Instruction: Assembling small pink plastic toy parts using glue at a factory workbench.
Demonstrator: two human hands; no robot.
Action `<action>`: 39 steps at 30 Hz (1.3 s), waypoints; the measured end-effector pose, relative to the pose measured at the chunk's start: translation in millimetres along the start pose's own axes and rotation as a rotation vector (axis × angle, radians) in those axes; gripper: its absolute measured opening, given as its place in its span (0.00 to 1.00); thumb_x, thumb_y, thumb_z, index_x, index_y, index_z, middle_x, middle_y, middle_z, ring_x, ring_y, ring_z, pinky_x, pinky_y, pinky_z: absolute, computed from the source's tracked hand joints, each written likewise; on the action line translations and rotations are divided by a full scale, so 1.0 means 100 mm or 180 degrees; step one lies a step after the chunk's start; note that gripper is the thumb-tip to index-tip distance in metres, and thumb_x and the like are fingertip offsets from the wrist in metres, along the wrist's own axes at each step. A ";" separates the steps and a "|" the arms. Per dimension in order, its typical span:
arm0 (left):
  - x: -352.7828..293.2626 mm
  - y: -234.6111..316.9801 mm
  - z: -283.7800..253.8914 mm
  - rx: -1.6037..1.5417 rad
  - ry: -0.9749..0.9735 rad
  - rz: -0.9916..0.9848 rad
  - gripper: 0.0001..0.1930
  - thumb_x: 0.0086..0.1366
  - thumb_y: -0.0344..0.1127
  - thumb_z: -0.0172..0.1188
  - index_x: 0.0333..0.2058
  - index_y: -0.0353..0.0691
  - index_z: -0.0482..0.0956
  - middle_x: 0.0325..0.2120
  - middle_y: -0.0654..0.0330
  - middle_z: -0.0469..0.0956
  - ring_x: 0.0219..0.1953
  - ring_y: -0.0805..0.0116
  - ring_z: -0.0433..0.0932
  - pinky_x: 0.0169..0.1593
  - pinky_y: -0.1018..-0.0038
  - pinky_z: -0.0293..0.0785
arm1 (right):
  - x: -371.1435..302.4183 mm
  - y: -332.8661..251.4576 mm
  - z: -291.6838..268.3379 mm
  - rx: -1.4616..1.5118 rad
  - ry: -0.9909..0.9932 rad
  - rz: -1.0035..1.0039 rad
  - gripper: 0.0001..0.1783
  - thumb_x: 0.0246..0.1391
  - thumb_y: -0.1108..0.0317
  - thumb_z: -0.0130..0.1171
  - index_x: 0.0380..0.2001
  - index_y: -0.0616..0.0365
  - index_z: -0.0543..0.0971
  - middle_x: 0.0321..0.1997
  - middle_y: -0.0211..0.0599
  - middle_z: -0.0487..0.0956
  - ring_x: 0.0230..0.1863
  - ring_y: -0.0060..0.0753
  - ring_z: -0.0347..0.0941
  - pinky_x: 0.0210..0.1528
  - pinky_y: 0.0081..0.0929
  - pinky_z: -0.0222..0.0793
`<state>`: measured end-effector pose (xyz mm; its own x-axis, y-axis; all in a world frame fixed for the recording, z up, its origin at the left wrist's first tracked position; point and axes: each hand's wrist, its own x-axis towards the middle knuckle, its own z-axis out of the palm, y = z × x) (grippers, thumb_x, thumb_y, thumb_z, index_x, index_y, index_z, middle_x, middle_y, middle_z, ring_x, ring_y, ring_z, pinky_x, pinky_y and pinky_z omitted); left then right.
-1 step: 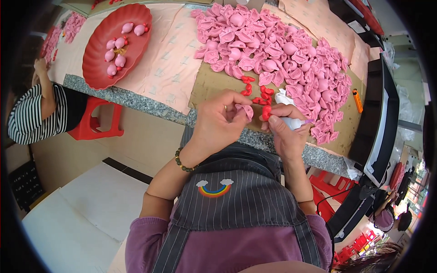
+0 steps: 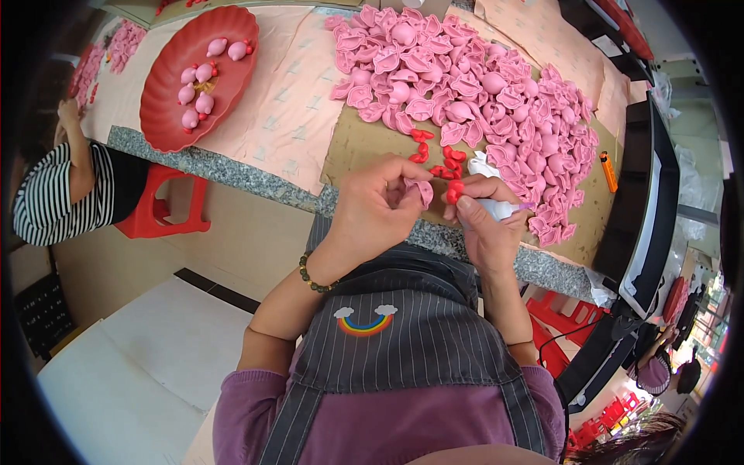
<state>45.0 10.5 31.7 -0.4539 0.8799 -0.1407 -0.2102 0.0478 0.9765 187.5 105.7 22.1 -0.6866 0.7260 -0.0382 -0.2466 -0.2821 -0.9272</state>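
My left hand (image 2: 373, 203) is closed, pinching a pink moulded piece (image 2: 422, 191) between thumb and fingers. Close by on its right, my right hand (image 2: 490, 221) grips a small rounded red piece (image 2: 455, 191) at the fingertips. A pale squeeze bottle (image 2: 496, 208) with a purple nozzle also lies in that hand, its tip pointing right. The pink and red pieces are apart. Just beyond my hands, several loose red pieces (image 2: 449, 164) rest on a brown board (image 2: 358, 147). A large heap of pink moulded pieces (image 2: 465, 93) covers the board's far and right part.
To the left stands a red scalloped tray (image 2: 159, 128) with several pink rounded pieces that have red parts. An orange lighter-like stick (image 2: 609, 172) lies by a dark-framed panel (image 2: 647, 201) at right. Another person's arm (image 2: 71, 128) is at far left, near a red stool (image 2: 167, 205).
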 end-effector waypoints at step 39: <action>0.03 -0.06 -0.15 -0.0432 -0.0509 -0.0158 0.10 0.58 0.25 0.59 0.40 0.31 0.78 0.33 0.60 0.78 0.32 0.78 0.76 0.37 0.83 0.74 | 0.06 -0.13 0.16 -0.1642 0.0040 -0.0271 0.11 0.37 0.84 0.63 0.28 0.64 0.78 0.35 0.37 0.76 0.38 0.26 0.72 0.41 0.24 0.68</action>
<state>31.5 5.4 22.9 -0.2990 0.9424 -0.1498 -0.3485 0.0383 0.9365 175.6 103.1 39.8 -0.6699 0.7412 0.0436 0.0701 0.1217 -0.9901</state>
